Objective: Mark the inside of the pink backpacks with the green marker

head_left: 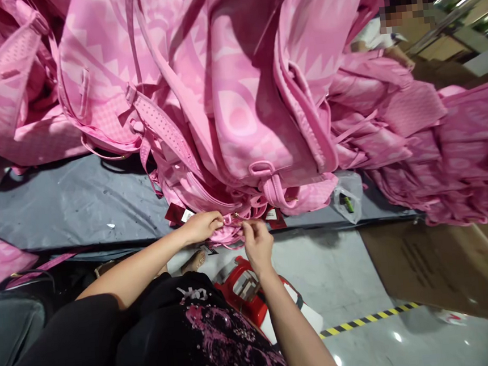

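My left hand [204, 226] is closed in a pinch at the table's front edge, on a bunch of thin pink straps [228, 234]. Opposite it, my right hand [258, 243] pinches the other side of the same bunch with thumb and forefinger. A small gold-coloured metal piece shows among the straps between the hands. Just behind hangs a pink patterned backpack [242, 115] with a webbing loop at its bottom. Dark red tags with white labels, one a hang tag [276, 217], lie beside each hand. Exactly what the fingertips grip is partly hidden.
More pink backpacks [99, 93] are heaped along the grey-covered table [79, 203]. A clear plastic bag [348, 196] sits at the table edge. Below are a red stool [240, 286] and a cardboard box [439, 268]. Another person [378, 34] stands at the far right.
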A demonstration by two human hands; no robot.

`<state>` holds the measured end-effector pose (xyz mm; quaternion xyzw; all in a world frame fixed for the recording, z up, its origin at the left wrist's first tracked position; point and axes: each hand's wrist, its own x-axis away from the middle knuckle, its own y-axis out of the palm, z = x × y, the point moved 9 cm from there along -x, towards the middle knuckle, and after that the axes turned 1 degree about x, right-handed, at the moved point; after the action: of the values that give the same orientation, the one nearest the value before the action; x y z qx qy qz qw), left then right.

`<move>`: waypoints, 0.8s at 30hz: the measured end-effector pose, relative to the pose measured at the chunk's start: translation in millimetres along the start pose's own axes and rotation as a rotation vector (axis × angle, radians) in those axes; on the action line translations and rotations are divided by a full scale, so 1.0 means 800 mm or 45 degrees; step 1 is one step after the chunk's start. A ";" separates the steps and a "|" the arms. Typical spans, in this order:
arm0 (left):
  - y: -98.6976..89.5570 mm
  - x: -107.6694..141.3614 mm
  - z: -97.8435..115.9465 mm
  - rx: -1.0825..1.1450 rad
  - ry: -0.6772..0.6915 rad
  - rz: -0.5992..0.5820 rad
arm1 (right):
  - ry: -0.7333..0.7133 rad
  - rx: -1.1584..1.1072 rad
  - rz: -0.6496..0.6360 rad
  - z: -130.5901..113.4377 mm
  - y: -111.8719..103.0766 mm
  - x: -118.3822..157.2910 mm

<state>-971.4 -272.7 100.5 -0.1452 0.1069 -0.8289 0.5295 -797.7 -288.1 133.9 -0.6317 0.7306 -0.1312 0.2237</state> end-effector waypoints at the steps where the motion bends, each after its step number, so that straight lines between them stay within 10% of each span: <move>1: -0.002 0.004 -0.001 0.035 0.008 -0.029 | 0.003 -0.035 0.051 -0.006 -0.006 0.001; 7: -0.010 0.033 0.008 0.273 0.147 -0.080 | -0.049 -0.277 0.090 -0.044 0.015 0.005; 15: -0.033 0.052 -0.016 0.156 0.165 0.470 | -0.128 -0.237 -0.074 -0.035 0.034 -0.006; 24: -0.034 0.063 0.027 -0.243 0.601 0.506 | -0.296 -0.132 -0.370 -0.052 0.055 -0.007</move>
<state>-1006.4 -307.8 136.3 0.0258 0.3301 -0.7064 0.6256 -855.4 -279.2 149.7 -0.7522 0.6066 -0.0505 0.2525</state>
